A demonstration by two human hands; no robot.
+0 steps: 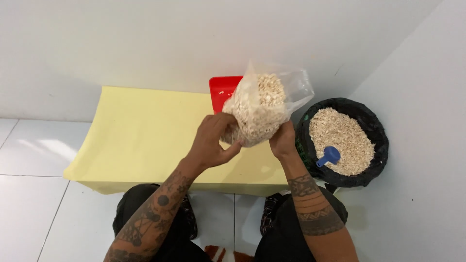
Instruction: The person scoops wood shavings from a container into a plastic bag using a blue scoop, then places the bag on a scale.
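White tiled floor, white walls, pale yellow mat spread below. Left hand and right hand both clasped on clear plastic bag of pale chips, held just above the mat. Red tray behind, perhaps touching. Black-lined basket with blue scoop at right.

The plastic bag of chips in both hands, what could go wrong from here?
1. The plastic bag is open at the top and tilted between the left hand and right hand, so chips could spill onto the yellow sheet.
2. The thin film is held only low down; it might slip or sag.
3. The black tub with the blue scoop sits close to the right elbow and could get knocked.
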